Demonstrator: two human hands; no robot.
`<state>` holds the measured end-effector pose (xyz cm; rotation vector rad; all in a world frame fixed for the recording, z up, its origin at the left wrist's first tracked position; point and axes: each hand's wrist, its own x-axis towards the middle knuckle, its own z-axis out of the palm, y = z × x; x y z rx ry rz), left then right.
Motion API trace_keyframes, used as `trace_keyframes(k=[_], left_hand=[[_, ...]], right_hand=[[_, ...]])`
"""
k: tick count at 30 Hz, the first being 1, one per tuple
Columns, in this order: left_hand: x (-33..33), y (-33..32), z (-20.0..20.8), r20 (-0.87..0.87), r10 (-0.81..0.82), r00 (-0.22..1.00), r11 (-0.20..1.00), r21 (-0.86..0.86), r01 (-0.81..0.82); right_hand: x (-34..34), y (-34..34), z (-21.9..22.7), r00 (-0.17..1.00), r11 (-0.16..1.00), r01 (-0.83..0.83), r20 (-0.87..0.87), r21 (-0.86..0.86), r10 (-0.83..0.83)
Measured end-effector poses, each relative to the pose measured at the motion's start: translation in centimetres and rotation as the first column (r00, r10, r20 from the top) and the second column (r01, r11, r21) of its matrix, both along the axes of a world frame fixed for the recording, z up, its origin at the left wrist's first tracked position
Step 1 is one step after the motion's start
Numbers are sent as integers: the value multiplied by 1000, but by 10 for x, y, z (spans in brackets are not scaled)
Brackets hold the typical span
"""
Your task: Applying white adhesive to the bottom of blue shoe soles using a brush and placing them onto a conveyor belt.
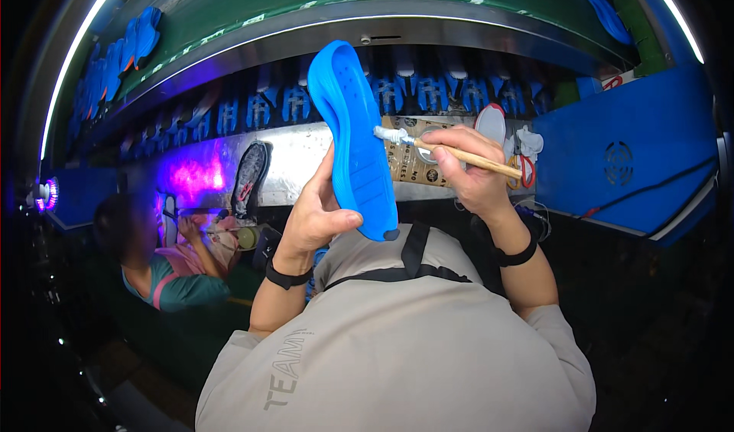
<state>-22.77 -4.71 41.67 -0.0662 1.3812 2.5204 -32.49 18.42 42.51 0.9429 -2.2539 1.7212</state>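
My left hand [317, 214] grips a blue shoe sole [354, 153] by its lower part and holds it up in front of me. The thumb presses on the near edge; the other fingers are partly hidden behind the sole. In my right hand [474, 164] is a brush [459, 154] with a wooden handle, held like a pen. Whitish stuff coats its bristles, which are close to the sole's right edge; whether they touch it I cannot tell. Under the brush, brown printed cardboard [409, 173] lies on the metal bench [294, 164].
A dark sole-shaped piece [251, 173] lies on the bench to the left. Many blue soles [298, 103] line the rack behind. Beyond runs a green conveyor [252, 11] with more soles. A blue machine housing [612, 157] stands right; a co-worker [180, 271] sits left.
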Motion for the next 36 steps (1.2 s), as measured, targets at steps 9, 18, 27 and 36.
trace_keyframes(k=[9,18,27,36], left_hand=[[-2,-19,1,-39,34,999,999,-4,-35],[-3,-29,-4,-104,56,993,997,-54,-61],[-5,-37,-1,-147,48,988,995,-77,-60],[-11,-58,-6,-96,-55,994,982,175,72]], right_hand=[[25,-3,13,988,996,-84,134,21,81],[39,-1,28,975,988,-150,172,34,142],[40,-11,35,981,998,-60,185,-21,63],[49,8,19,896,977,83,443,-195,13]])
